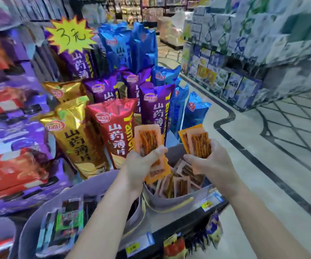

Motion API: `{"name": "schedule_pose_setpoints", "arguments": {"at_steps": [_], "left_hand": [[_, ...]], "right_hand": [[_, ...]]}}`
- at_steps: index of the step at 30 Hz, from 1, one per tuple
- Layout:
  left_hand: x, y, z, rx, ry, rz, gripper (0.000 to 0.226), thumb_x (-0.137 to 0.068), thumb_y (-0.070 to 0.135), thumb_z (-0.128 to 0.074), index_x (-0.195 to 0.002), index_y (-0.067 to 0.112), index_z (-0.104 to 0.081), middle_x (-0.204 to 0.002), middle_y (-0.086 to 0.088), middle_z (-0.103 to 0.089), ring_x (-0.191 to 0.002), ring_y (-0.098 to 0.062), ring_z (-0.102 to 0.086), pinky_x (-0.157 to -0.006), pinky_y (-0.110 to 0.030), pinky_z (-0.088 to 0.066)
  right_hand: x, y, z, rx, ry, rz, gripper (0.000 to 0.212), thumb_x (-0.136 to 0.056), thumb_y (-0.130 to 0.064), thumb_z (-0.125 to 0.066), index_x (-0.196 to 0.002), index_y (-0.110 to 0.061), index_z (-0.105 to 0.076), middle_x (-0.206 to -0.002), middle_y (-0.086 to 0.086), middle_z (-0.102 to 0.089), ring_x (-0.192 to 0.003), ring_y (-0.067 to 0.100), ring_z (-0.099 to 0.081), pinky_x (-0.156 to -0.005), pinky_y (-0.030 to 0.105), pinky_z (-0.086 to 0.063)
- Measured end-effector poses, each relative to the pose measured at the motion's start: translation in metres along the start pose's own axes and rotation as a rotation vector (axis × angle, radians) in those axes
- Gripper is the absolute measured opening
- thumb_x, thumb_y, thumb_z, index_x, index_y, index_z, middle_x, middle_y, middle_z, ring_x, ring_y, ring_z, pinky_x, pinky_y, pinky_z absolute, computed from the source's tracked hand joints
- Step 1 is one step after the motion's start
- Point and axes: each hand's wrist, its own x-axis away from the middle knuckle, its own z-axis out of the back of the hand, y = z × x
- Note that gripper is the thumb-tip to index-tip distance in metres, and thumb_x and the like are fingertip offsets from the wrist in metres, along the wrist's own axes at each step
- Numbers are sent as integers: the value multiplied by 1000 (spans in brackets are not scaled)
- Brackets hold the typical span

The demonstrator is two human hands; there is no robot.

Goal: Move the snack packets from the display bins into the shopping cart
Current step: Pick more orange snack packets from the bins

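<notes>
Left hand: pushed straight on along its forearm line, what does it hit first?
Likely the upright purple bag; the orange packets the left hand grips would touch it first. The red bag stands just beside that line. Depth is uncertain from one view.

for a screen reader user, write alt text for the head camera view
Seen from above, a person's left hand and right hand each grip orange snack packets over a grey display bin holding more of them. Behind stand tall purple, gold, red and blue snack bags under a yellow starburst price sign, in a shop aisle.
</notes>
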Motion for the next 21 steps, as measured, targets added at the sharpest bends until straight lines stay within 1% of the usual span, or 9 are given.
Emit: {"name": "schedule_pose_setpoints", "arguments": {"at_steps": [3, 5, 9, 12, 14, 16, 17, 19, 21], "left_hand": [[-20, -12, -8, -22, 53, 71, 35, -89, 26, -82, -119, 8, -76, -108, -14, -80, -95, -33, -78, -86, -53, -64], [-31, -22, -15, -41, 95, 119, 34, -90, 25, -83, -119, 10, -76, -108, -14, -81, -99, -35, -78, -90, -56, -63], [-45, -41, -31, -35, 185, 197, 24, -88, 20, -86, -108, 10, -79, -99, -16, -81, -93, -33, -79, -84, -53, -63], [-53, -57, -43, -61, 227, 250, 22, -87, 19, -88, -105, 10, -80, -101, -19, -80, -97, -35, -78, -84, -54, -64], [-57, -67, -51, -65, 269, 284, 23, -85, 19, -89, -104, 10, -81, -102, -19, -81, -96, -35, -79, -85, -55, -65], [-61, -75, -58, -83, 311, 323, 28, -82, 19, -92, -105, 11, -80, -98, -16, -81, -92, -33, -79, -84, -55, -65], [-63, -80, -60, -100, 336, 332, 31, -80, 20, -94, -106, 11, -80, -98, -15, -82, -91, -31, -79, -83, -53, -66], [-68, -89, -63, -193, 406, 306, 40, -75, 22, -97, -110, 14, -78, -103, -11, -81, -90, -25, -78, -80, -41, -66], [-69, -96, -62, -365, 467, 285, 62, -71, 28, -100, -124, 14, -70, -117, -7, -78, -103, -23, -75, -90, -38, -62]], "right_hand": [[-19, 16, -2, 17, -37, -24, 38, -77, -27, -90, -101, -24, -61, -90, -3, -71, -75, -1, -68, -60, 16, -54], [-33, 28, -3, 17, -66, -54, 40, -76, -31, -91, -101, -26, -61, -89, -6, -71, -75, -3, -67, -59, 15, -51], [-60, 55, 2, 15, -130, -82, 39, -74, -37, -92, -98, -25, -64, -85, -6, -73, -73, 0, -69, -59, 14, -51], [-79, 74, 5, 23, -224, -119, 34, -75, -35, -91, -97, -22, -69, -84, -5, -76, -74, 6, -71, -70, 27, -58], [-91, 83, 5, 9, -326, -154, 29, -76, -30, -92, -93, -19, -71, -82, -4, -77, -73, 11, -72, -72, 33, -59], [-101, 88, 5, -20, -474, -169, 22, -80, -21, -90, -91, -14, -72, -81, 1, -78, -72, 16, -73, -72, 36, -60], [-106, 92, 5, -26, -546, -169, 19, -81, -16, -89, -91, -13, -73, -80, 1, -78, -71, 16, -73, -70, 34, -60], [-113, 99, 2, 22, -667, -166, 18, -82, -12, -88, -94, -11, -74, -81, -2, -78, -72, 11, -74, -68, 29, -58], [-116, 106, -2, 129, -754, -147, 22, -82, -15, -88, -100, -9, -77, -92, 4, -80, -78, 9, -74, -74, 27, -60]]}}
